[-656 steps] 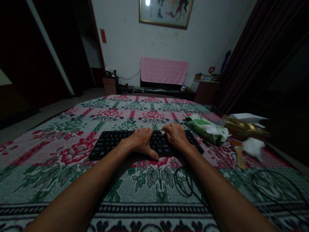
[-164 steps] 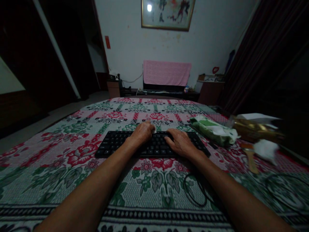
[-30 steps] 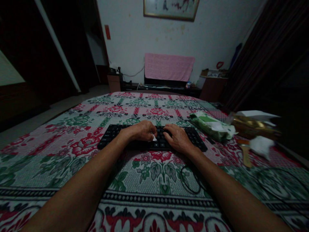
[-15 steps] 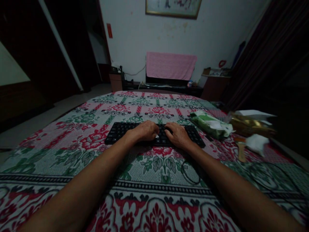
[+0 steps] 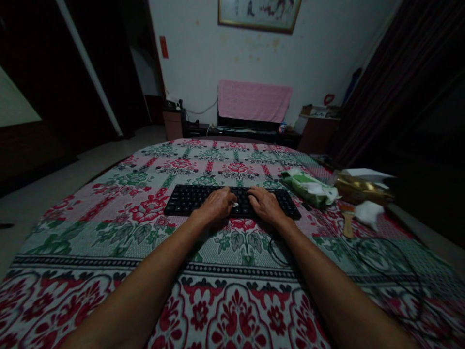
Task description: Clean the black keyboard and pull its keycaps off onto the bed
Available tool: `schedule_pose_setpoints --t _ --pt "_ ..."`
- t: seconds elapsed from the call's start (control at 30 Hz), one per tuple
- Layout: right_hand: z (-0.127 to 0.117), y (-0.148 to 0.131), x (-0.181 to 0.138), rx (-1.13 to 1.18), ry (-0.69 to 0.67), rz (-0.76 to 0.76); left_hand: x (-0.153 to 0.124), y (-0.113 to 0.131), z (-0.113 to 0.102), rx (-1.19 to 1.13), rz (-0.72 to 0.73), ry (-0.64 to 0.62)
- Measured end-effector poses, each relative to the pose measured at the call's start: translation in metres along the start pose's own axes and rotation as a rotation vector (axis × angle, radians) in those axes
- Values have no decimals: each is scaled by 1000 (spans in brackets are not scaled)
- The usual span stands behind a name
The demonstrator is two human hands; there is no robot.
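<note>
A black keyboard (image 5: 185, 198) lies flat on a flowered red, green and white cloth. My left hand (image 5: 217, 203) is over its middle, with the fingers curled together around a small white wad (image 5: 235, 204); whether this is tissue or cotton I cannot make out. To the right, my right hand (image 5: 267, 203) rests on the keys with its fingers apart and holds nothing. Both hands hide part of the keys.
On the right lie a green tissue pack (image 5: 310, 188), a gold-coloured packet (image 5: 361, 189), a wooden-handled brush (image 5: 348, 224) and a white fluffy clump (image 5: 368, 214). Black cable (image 5: 399, 252) loops across the cloth (image 5: 232, 291) at the right. A pink towel (image 5: 254, 101) hangs by the far wall.
The view has shifted a little. My left hand has moved slightly toward me over the keys, and the white wad shows more. My right hand stays in about the same place on the keyboard.
</note>
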State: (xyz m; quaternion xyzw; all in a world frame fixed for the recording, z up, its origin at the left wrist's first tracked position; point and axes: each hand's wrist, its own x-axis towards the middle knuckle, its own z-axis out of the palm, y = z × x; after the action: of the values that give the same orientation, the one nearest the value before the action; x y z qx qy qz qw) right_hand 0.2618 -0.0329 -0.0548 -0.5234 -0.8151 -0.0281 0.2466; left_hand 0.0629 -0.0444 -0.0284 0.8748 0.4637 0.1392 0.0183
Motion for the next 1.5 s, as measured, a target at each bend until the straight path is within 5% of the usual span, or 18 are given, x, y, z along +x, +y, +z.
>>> schedule_pose_setpoints --t 0.33,1.5 --pt "2 -5 -12 -8 86 -18 0 1 8 -61 102 87" --pt "9 -1 -12 9 137 -1 0 15 8 -83 148 50"
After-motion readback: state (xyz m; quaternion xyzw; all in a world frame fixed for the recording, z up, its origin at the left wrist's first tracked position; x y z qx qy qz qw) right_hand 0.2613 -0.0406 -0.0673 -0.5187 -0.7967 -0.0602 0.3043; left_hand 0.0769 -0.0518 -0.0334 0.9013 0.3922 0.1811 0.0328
